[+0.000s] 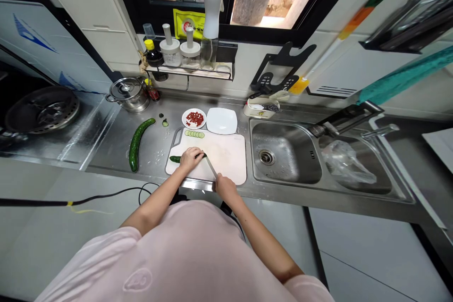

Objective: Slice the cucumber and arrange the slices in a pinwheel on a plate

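A white cutting board point(226, 155) lies on the steel counter in front of me. My left hand point(191, 158) is closed over a piece of cucumber point(174, 158), whose dark green end sticks out to the left. In my right hand point(225, 186) is the handle of a knife point(211, 168); its blade slants up to the cucumber's right end, beside my left fingertips. A row of thin cucumber slices point(194, 134) rests along the board's far edge. Behind the board stand a plate of chopped red pieces point(194, 119) and a white square plate point(222, 121).
A whole cucumber point(137, 144) lies on the counter at left, near small cucumber scraps point(164, 123). A lidded steel pot point(129, 94) stands farther back. To the right is a sink point(286, 160) with a plastic bag point(348, 163) in its second basin. A condiment shelf point(198, 70) hangs above.
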`<control>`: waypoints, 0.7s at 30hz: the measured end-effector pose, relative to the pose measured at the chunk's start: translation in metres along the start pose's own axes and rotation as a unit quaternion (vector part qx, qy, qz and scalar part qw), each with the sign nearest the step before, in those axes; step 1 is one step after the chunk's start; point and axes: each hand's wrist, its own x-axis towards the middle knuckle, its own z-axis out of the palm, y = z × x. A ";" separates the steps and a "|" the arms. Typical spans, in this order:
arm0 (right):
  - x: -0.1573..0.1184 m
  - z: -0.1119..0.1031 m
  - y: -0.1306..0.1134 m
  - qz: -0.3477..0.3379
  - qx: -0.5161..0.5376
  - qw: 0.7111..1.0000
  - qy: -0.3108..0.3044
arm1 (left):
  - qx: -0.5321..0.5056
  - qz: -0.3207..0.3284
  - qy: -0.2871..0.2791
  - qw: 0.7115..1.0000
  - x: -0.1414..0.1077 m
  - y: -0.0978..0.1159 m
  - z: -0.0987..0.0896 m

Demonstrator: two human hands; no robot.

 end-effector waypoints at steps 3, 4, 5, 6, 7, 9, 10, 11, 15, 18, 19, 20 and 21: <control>-0.003 0.000 0.001 0.001 -0.002 1.000 -0.001 | -0.001 0.001 0.002 1.000 0.000 0.000 0.000; -0.004 0.000 0.001 0.002 -0.002 1.000 -0.001 | -0.001 0.002 0.002 1.000 0.000 0.000 0.000; -0.004 0.001 0.001 0.003 -0.002 1.000 -0.002 | -0.001 0.003 0.002 1.000 0.000 0.000 -0.001; -0.005 0.001 0.002 0.004 -0.002 1.000 -0.002 | -0.001 0.003 0.001 1.000 0.000 0.001 -0.001; -0.006 0.001 0.002 0.005 -0.001 1.000 -0.002 | 0.000 0.003 -0.001 1.000 0.000 0.001 -0.001; -0.008 0.001 0.003 0.008 -0.001 1.000 0.001 | 0.001 0.001 -0.005 1.000 0.000 0.002 -0.002; -0.009 0.001 0.004 0.009 -0.001 1.000 0.000 | 0.003 0.000 -0.007 1.000 0.001 0.002 -0.003; -0.010 0.000 0.005 0.009 0.000 1.000 -0.002 | 0.006 -0.001 -0.010 1.000 0.001 0.002 -0.003; -0.014 -0.004 0.013 0.005 -0.006 1.000 0.000 | 0.022 -0.009 -0.020 1.000 0.002 0.005 -0.005; -0.014 -0.008 0.021 0.016 -0.021 0.999 0.023 | 0.034 -0.020 -0.021 0.999 0.002 0.008 -0.006; -0.014 -0.010 0.024 0.026 -0.027 0.999 0.030 | 0.037 -0.022 -0.020 0.999 0.001 0.009 -0.007; -0.013 -0.011 0.026 0.038 -0.033 0.998 0.038 | 0.039 -0.023 -0.018 0.999 0.001 0.010 -0.007; -0.012 -0.013 0.028 0.048 -0.039 0.997 0.045 | 0.040 -0.024 -0.015 0.999 0.001 0.011 -0.007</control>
